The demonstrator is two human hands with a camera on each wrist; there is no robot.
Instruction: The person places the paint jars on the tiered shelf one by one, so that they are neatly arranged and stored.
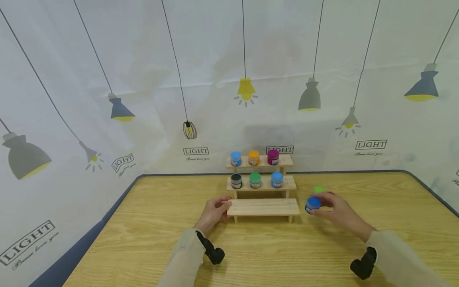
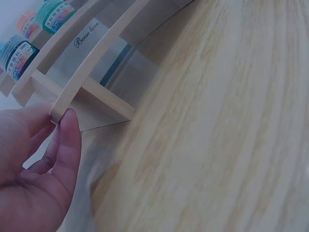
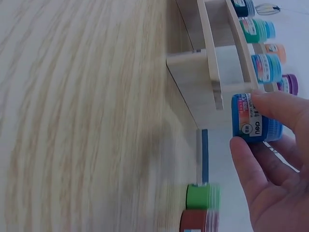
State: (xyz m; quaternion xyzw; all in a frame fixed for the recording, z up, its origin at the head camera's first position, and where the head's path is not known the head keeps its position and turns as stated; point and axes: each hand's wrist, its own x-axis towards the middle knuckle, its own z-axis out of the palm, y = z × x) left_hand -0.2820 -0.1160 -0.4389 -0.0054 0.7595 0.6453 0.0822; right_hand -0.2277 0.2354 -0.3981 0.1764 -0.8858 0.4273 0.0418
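Note:
A three-step wooden stand [image 1: 263, 207] is in the middle of the head view. My left hand [image 1: 212, 214] pinches the left end of its lowest step between thumb and fingers; the left wrist view shows this grip up close. In my right hand [image 1: 340, 215] is a dark blue paint jar [image 1: 313, 204], held off the table just right of that step. The right wrist view shows the jar's label [image 3: 249, 116] between thumb and fingers. On the middle step stand a black jar [image 1: 236, 181], a green jar [image 1: 255, 180] and a light blue jar [image 1: 277, 180].
The top step carries a blue jar [image 1: 235, 158], an orange jar [image 1: 254, 158] and a purple jar [image 1: 273, 157]. Right of the stand, a light green jar [image 3: 203, 196] and a brown-red jar [image 3: 199, 221] stand on the table. A printed curtain [image 1: 215, 59] hangs behind.

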